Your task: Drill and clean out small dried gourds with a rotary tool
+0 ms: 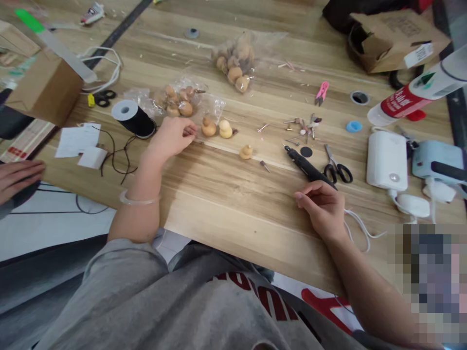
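Note:
My left hand [175, 136] hovers low over the table with loosely bent fingers apart, nothing visible in them. Just right of its fingertips stand a brown small gourd [208, 127] and a paler small gourd [225, 129]. A third small gourd [246, 152] lies nearer the middle. Behind the hand is a clear bag of small gourds [178, 101]. My right hand [323, 206] rests at the near right, thumb and forefinger drawn together; whatever is between them, if anything, cannot be made out. Beside it lies a black pen-shaped rotary tool [306, 165], its rear end partly covered by the hand.
Scissors [337, 167], a black disc [306, 152] and several small rotary bits [308, 127] lie around the tool. Another bag of gourds [237, 61] is farther back. A black cord spool [134, 119] stands left; a white power box [387, 159] right. Another person's hand [20, 177] is far left.

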### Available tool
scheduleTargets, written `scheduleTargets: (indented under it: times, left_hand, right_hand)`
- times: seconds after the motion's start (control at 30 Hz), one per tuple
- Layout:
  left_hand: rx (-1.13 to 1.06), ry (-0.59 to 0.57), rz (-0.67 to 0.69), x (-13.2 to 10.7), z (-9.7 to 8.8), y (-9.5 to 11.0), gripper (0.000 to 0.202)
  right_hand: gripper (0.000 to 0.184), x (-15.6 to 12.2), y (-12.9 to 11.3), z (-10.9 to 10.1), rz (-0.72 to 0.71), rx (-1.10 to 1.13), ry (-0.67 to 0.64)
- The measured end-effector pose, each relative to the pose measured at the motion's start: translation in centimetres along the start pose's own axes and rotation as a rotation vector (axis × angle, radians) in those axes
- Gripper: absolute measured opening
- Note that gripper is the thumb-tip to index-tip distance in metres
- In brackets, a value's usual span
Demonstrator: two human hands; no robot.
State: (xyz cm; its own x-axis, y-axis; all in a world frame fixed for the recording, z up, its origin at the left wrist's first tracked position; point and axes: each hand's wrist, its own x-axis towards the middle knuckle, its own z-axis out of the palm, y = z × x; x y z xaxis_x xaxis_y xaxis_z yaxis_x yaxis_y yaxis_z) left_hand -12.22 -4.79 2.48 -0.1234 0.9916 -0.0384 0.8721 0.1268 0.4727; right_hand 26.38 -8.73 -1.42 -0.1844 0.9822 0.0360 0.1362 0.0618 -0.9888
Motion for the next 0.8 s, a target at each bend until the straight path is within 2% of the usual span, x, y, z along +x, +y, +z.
scheduleTargets:
  times: [0.2,0.4,0.6,0.8]
  left_hand:
    - [-0.012,-0.005,-0.031,-0.21,-0.46,0.07,0.031]
    - [0.112,0.032,-0.04,-0.24,-0.46,0.1,0.028]
    - [0.011,0.0,-0.063,-0.23,-0.49,-0.1,0.031]
    - [0.02,0.014,-0.049,-0.27,-0.44,-0.08,0.032]
  right_hand:
    - [0.023,0.07,0.09,-0.02,-0.026,-0.022,0.002]
    - [0.025,0.17,0.11,-0.02,-0.042,-0.01,-0.004]
    - [0.025,0.18,0.14,-0.02,-0.037,-0.013,0.005]
    - [0.023,0.16,0.19,-0.03,-0.023,0.007,0.014]
